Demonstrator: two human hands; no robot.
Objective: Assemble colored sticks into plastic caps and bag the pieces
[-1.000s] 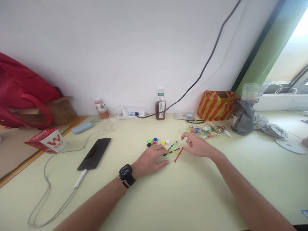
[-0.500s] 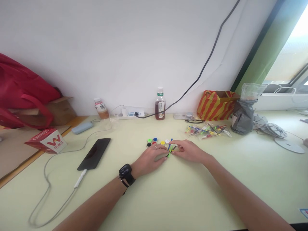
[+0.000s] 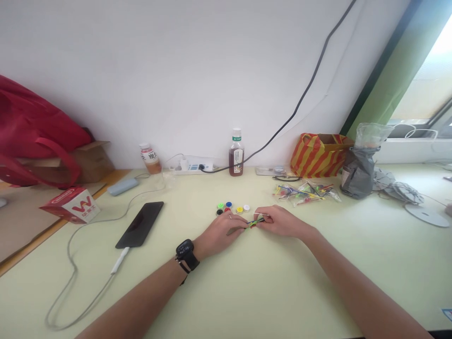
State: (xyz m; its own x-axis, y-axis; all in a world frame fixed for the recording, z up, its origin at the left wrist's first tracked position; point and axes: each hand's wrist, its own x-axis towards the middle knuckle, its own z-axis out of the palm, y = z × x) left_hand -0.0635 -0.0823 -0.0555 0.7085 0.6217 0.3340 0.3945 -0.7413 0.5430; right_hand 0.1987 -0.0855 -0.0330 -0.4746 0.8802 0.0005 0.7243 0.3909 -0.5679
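Several thin coloured plastic sticks [image 3: 252, 223], green, blue and red among them, lie nearly flat between my two hands. My left hand [image 3: 226, 230], with a ring and a black wristwatch, is closed around their left end, its fingertips pressed together. From the other side, my right hand [image 3: 278, 221] pinches the right end. A thin white stick [image 3: 261, 214] sticks out of my right fingers. Just beyond my left fingers are small round pieces: a green one [image 3: 221, 206], a blue one [image 3: 229, 205], a yellow one [image 3: 239, 209], a white one [image 3: 246, 207], plus black and red ones.
Clear bags of more coloured sticks [image 3: 305, 192] lie behind my right hand, near a striped bag [image 3: 319, 155] and a grey bag [image 3: 358, 172]. A dark bottle [image 3: 236, 157] stands by the wall. Left are a charging phone [image 3: 139, 225] and a red-white box [image 3: 72, 205].
The blue stick, which stood up between my hands, now lies low, and the green one has tipped flatter. Both hands stay in nearly the same place.
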